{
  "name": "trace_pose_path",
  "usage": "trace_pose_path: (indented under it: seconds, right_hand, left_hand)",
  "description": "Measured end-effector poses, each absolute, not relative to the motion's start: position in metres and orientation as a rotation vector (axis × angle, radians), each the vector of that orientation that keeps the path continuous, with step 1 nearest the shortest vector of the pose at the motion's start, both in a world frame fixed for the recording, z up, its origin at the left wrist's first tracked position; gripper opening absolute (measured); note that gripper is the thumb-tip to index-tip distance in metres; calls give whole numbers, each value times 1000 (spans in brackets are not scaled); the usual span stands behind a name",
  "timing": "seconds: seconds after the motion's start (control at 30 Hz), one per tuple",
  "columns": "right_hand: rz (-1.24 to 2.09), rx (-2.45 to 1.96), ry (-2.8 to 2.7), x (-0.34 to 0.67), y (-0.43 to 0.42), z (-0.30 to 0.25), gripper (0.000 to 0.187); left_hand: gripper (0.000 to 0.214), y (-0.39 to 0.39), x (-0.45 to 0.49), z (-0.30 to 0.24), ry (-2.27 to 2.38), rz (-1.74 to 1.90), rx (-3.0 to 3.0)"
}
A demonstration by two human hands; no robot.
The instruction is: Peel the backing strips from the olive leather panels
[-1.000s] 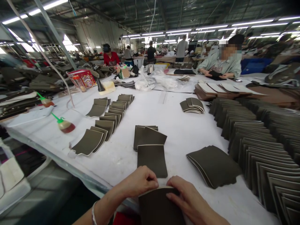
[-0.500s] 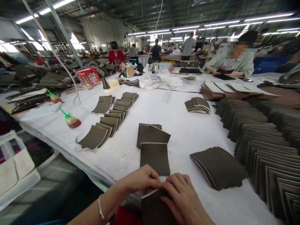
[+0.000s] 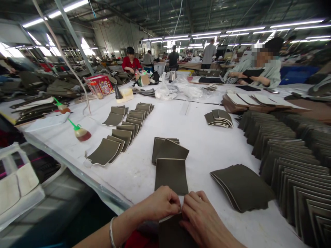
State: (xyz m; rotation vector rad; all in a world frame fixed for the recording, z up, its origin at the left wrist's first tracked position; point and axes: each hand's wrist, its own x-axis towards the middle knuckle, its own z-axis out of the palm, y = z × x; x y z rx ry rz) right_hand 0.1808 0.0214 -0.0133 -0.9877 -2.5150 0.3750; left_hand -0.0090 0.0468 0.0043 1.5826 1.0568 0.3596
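Observation:
At the table's near edge, my right hand (image 3: 203, 213) rests on a dark olive leather-like panel (image 3: 170, 232), its thumb over the face and its fingers curled at the top edge. My left hand (image 3: 162, 204), with a silver bangle on the wrist, is closed in a pinch at that same top edge; the fingertips of both hands nearly meet. What lies inside the pinch is hidden. Just beyond my hands is a similar panel (image 3: 171, 175) with a pale edge, overlapping a few more panels (image 3: 169, 150).
A small pile of panels (image 3: 243, 186) lies to the right, near long rows of panels (image 3: 297, 179). Fanned panels (image 3: 124, 136) and an oil-type bottle with a green spout (image 3: 82, 133) are at left. Across the table (image 3: 199, 144), a co-worker (image 3: 258, 69) handles a dark piece.
My left hand has curled tighter and shifted slightly right along the panel's top edge. My right hand has moved slightly right. The co-worker across the table has lifted a dark piece.

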Motion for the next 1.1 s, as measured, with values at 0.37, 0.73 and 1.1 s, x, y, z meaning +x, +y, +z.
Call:
trace_pose_path:
  seconds: [0.37, 0.73, 1.1]
  right_hand:
    - [158, -835, -2411, 181, 21, -17, 20]
    - [62, -771, -2315, 169, 28, -24, 23]
    - [187, -739, -2506, 187, 0, 7, 20]
  left_hand:
    - [15, 48, -17, 3, 988, 313, 1279]
    - [13, 44, -7, 16, 1172, 200, 1991]
    - [9, 62, -17, 12, 927, 214, 1592]
